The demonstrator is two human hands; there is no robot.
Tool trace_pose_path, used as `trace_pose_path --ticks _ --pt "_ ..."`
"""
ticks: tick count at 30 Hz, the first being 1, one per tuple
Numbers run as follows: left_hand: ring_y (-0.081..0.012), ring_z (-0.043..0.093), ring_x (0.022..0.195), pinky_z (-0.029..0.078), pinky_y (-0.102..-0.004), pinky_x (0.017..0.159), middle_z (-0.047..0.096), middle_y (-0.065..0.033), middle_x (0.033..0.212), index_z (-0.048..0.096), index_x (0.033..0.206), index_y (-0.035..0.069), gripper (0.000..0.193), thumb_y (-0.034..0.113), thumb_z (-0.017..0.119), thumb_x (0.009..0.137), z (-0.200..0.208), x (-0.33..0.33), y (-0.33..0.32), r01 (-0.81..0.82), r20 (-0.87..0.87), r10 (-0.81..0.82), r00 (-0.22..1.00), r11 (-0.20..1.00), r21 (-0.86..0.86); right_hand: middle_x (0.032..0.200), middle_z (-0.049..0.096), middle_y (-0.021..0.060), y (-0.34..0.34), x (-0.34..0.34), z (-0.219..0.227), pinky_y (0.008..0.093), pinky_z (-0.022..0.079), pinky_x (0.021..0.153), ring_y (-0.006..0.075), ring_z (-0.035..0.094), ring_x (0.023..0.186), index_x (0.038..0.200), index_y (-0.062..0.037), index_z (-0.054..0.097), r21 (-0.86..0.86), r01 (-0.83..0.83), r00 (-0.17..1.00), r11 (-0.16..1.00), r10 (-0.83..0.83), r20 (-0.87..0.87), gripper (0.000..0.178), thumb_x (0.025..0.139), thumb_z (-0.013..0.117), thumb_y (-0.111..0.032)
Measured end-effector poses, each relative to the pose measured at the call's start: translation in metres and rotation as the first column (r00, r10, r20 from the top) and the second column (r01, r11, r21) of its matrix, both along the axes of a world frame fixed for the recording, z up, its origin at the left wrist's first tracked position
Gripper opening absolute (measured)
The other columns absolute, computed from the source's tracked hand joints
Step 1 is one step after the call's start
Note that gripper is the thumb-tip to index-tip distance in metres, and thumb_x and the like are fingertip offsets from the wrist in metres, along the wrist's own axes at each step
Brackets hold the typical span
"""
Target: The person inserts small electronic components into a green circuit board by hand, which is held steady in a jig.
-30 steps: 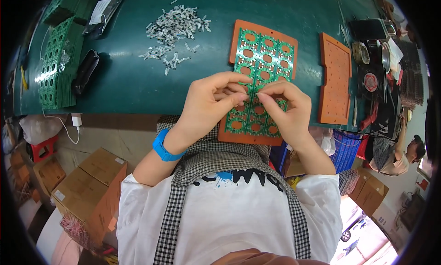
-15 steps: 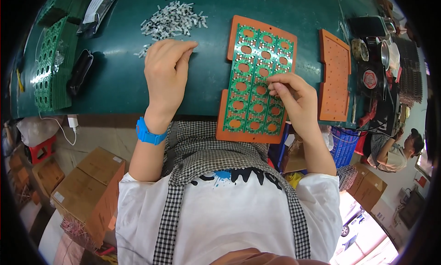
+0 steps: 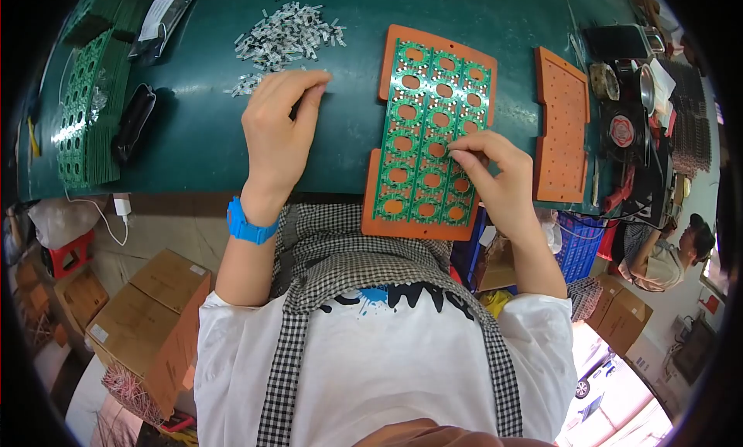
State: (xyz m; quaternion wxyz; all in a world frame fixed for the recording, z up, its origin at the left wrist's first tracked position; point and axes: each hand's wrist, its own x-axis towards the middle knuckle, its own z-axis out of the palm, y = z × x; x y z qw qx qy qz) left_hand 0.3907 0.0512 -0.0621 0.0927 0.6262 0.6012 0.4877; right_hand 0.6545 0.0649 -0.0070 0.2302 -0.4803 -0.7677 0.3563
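Note:
A green circuit board panel (image 3: 422,130) with rows of round cut-outs lies on an orange fixture plate (image 3: 372,203). Over its right side, my right hand (image 3: 501,174) pinches thumb and forefinger together at the middle rows. Anything between those fingertips is too small to make out. My left hand (image 3: 277,126) hovers left of the panel, fingers bent and thumb against forefinger; what it may hold I cannot make out. Just beyond it lies a loose pile of small flat silvery-white strips (image 3: 290,35).
A second orange plate (image 3: 563,130) lies to the right, near a tape roll (image 3: 606,83). Stacked green panels (image 3: 89,114) and a black pouch (image 3: 138,122) are at the left. Cardboard boxes (image 3: 147,308) stand below the table's edge. Another person (image 3: 669,250) is at far right.
My right hand's fingertips have shifted slightly down and left over the panel, with thumb and forefinger still together. My left hand stays nearly in place.

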Motion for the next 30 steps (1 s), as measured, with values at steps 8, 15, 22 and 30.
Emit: trace_pose_path --ticks 8,15,22,30 --pt "-0.0216 0.062 0.068 0.048 -0.031 0.061 0.064 -0.0114 0.08 0.067 0.094 0.001 0.014 0.003 0.067 0.08 0.049 0.057 -0.036 0.553 0.503 -0.35 0.79 0.761 -0.339 0.083 0.066 0.0072 -0.01 -0.016 0.008 0.0255 0.049 0.06 0.015 0.062 0.071 0.088 -0.0002 0.067 0.016 -0.069 0.975 0.997 0.071 -0.209 0.008 0.08 0.07 -0.002" --pt "-0.0087 0.058 0.068 0.047 -0.0247 0.061 0.066 -0.0053 0.08 0.067 0.091 -0.002 0.009 0.003 0.065 0.084 0.043 0.047 -0.036 0.856 0.902 -0.192 0.386 0.44 -0.272 0.081 0.064 0.0089 -0.006 -0.008 0.013 0.0313 0.049 0.061 0.0226 0.062 0.072 0.084 -0.003 0.065 0.286 -0.326 0.911 0.901 0.38 -0.158 0.013 0.074 0.073 -0.001" --pt "-0.009 0.062 0.076 0.049 -0.023 0.068 0.068 -0.0049 0.085 0.068 0.096 -0.003 0.012 0.001 0.062 0.086 0.025 0.03 -0.029 0.54 0.725 -0.133 0.676 0.759 -0.364 0.086 0.057 0.0098 0.001 -0.001 -0.009 0.0358 0.047 0.071 0.0274 0.057 0.083 0.084 -0.0012 0.056 0.149 -0.243 0.97 0.958 0.237 0.058 0.011 0.079 0.066 0.0" --pt "-0.0116 0.065 0.082 0.051 -0.0249 0.075 0.069 -0.0071 0.087 0.067 0.104 -0.003 0.019 0.0 0.06 0.087 0.015 0.027 -0.029 0.467 0.705 -0.113 0.7 0.82 -0.331 0.086 0.056 0.0095 0.002 -0.003 -0.013 0.0377 0.047 0.073 0.0291 0.055 0.083 0.083 -0.0011 0.054 0.185 -0.297 0.954 0.937 0.281 0.109 0.012 0.078 0.066 -0.001"
